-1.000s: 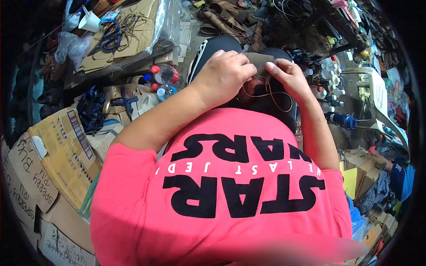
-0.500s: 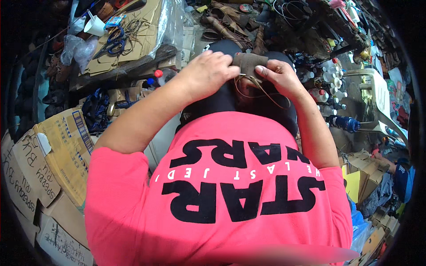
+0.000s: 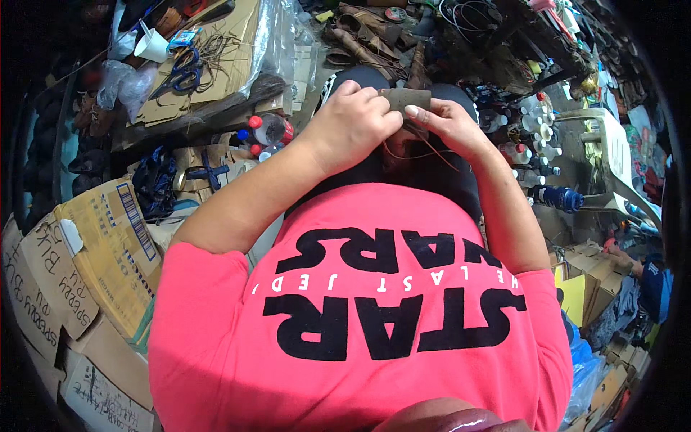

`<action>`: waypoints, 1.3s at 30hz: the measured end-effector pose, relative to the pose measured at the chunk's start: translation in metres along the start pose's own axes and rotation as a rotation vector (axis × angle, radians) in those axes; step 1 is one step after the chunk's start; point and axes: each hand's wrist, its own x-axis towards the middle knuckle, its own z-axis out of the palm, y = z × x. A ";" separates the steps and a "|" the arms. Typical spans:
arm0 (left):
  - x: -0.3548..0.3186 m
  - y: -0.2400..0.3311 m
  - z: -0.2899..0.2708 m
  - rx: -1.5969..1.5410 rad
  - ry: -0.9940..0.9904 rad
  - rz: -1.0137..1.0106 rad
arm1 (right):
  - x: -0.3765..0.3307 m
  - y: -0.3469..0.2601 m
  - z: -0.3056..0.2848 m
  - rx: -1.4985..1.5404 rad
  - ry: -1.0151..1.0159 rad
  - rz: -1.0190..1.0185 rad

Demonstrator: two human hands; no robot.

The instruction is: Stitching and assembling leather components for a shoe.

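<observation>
Between my thighs, a piece of brown leather (image 3: 409, 99) with a straight top edge is held up in both hands. My left hand (image 3: 356, 121) is closed at its left side, knuckles up; its fingertips and the exact grip are hidden. My right hand (image 3: 455, 128) pinches the right side, with the thumb lying across the front face. From below the piece a thin brown cord (image 3: 440, 156) loops out to the right under my right hand. A darker reddish-brown part of the work hangs lower, mostly in shadow.
At the upper left, blue-handled scissors (image 3: 186, 70), a cord bundle and a white cup (image 3: 152, 45) lie on cardboard sheets. Bottles (image 3: 536, 137) and a pale plastic chair (image 3: 612, 155) stand right. Cardboard boxes (image 3: 108, 237) are stacked left; leather scraps (image 3: 363, 39) lie ahead.
My left hand has rolled over and moved slightly right and down, closer to my right hand, and its forearm has shifted right. The cord loop has dropped lower. My right hand has hardly moved.
</observation>
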 end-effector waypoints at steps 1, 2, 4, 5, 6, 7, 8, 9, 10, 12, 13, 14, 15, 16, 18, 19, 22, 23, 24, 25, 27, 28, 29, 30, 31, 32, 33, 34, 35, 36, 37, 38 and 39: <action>0.002 0.003 0.001 0.080 -0.042 0.027 | 0.002 0.001 0.002 -0.008 0.016 0.048; 0.004 0.006 0.002 0.151 -0.049 0.024 | 0.004 0.002 0.004 -0.007 0.018 0.064; 0.002 0.003 -0.001 0.106 -0.143 0.028 | 0.007 0.004 0.004 0.015 0.007 0.076; 0.000 0.000 -0.004 0.078 -0.118 0.064 | 0.008 0.003 -0.002 -0.089 0.057 0.088; -0.006 -0.007 -0.008 0.084 -0.201 0.028 | 0.007 0.002 -0.009 -0.191 0.106 0.146; -0.013 -0.018 -0.016 0.083 -0.180 0.047 | 0.006 0.001 -0.017 -0.282 0.145 0.177; -0.027 -0.036 -0.029 0.087 -0.322 -0.019 | 0.003 0.000 -0.023 -0.087 0.120 0.144; -0.042 -0.049 -0.043 0.015 -0.392 -0.171 | 0.001 -0.001 -0.029 0.109 0.134 0.128; -0.054 -0.058 -0.053 -0.198 -0.419 -0.422 | 0.003 -0.001 -0.031 0.078 0.047 0.108; -0.068 -0.068 -0.067 -0.558 -0.148 -0.564 | 0.005 -0.003 -0.031 0.033 -0.005 0.158; -0.071 -0.070 -0.073 -0.735 -0.027 -0.600 | 0.008 -0.004 -0.029 0.022 -0.027 0.172; -0.069 -0.068 -0.073 -0.904 0.076 -0.627 | 0.010 -0.006 -0.028 0.028 -0.067 0.159; -0.065 -0.064 -0.071 -1.097 0.167 -0.612 | 0.011 -0.008 -0.025 0.001 -0.056 0.183; -0.059 -0.058 -0.067 -1.288 0.260 -0.591 | 0.011 -0.009 -0.022 -0.005 -0.061 0.182; -0.035 -0.040 -0.043 -1.673 0.482 -0.432 | 0.011 -0.011 -0.018 -0.012 -0.049 0.174; -0.026 -0.033 -0.034 -1.855 0.559 -0.408 | 0.011 -0.010 -0.016 -0.008 -0.037 0.168; -0.021 -0.028 -0.038 -2.142 0.499 -0.500 | 0.008 -0.008 -0.017 -0.032 -0.044 0.125; -0.025 -0.037 -0.050 -1.993 0.531 -0.431 | 0.008 -0.006 -0.017 -0.026 -0.090 0.081; -0.034 -0.050 -0.070 -1.818 0.517 -0.404 | 0.007 -0.006 -0.019 -0.067 -0.029 0.129; -0.049 -0.069 -0.097 -1.846 0.850 -0.753 | 0.006 -0.006 -0.022 -0.087 -0.003 0.151; -0.090 -0.104 -0.172 -1.608 1.092 -0.504 | 0.006 -0.007 -0.021 -0.143 0.020 0.150; -0.111 -0.111 -0.181 -1.569 0.976 -0.488 | 0.006 -0.008 -0.019 -0.185 0.011 0.123; -0.133 -0.118 -0.185 -1.514 0.872 -0.438 | 0.008 -0.008 -0.014 -0.245 0.002 0.132; -0.151 -0.122 -0.178 -1.502 0.910 -0.656 | 0.003 -0.010 -0.014 -0.181 -0.021 0.056; -0.165 -0.123 -0.168 -1.481 0.821 -0.729 | -0.002 -0.013 -0.019 -0.233 -0.036 0.096; -0.175 -0.116 -0.155 -1.358 0.716 -0.936 | -0.009 -0.016 -0.028 -0.264 -0.092 0.118; -0.175 -0.113 -0.139 -1.069 0.509 -1.077 | -0.019 -0.017 -0.038 -0.309 -0.129 0.173; -0.171 -0.104 -0.125 -0.698 0.259 -1.106 | -0.031 -0.014 -0.048 -0.324 -0.124 0.156; -0.159 -0.095 -0.108 -0.614 0.143 -1.129 | -0.043 -0.013 -0.063 -0.481 -0.068 0.212; -0.141 -0.081 -0.088 -0.511 0.176 -0.970 | -0.053 -0.006 -0.073 -0.657 0.082 0.143; -0.120 -0.069 -0.070 -0.833 0.238 -0.989 | -0.061 0.002 -0.083 -0.767 0.188 -0.038; -0.098 -0.057 -0.052 -1.038 0.240 -1.007 | -0.064 0.010 -0.093 -0.836 0.377 -0.010; -0.078 -0.043 -0.031 -1.312 0.221 -1.040 | -0.068 0.018 -0.101 -0.926 0.535 -0.046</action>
